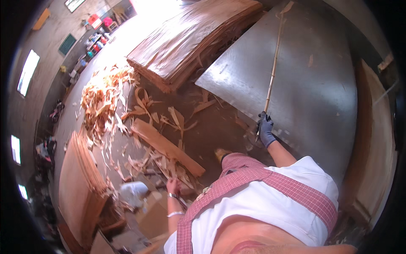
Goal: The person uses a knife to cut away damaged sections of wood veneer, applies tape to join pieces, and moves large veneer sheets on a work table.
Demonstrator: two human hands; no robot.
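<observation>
My right hand (265, 129), in a grey-blue glove with dark fingertips, is closed around the near end of a long, thin bamboo stick (273, 70). The stick stretches away over a smooth grey metal sheet (315, 97), and a pale, flat piece (288, 7) shows at its far tip. Bare and with its fingers curled in, my left hand (173, 186) hangs low beside my body, in front of loose wood veneer scraps (167, 167). Nothing shows in its fingers. A metal band and a white band circle that wrist.
Ahead lies a tall stack of wood veneer sheets (190, 38). A heap of veneer shavings (105, 93) and a loose board-like piece (167, 146) cover the floor at left. More stacked sheets (80, 186) stand near left; a wooden panel (372, 144) edges the right.
</observation>
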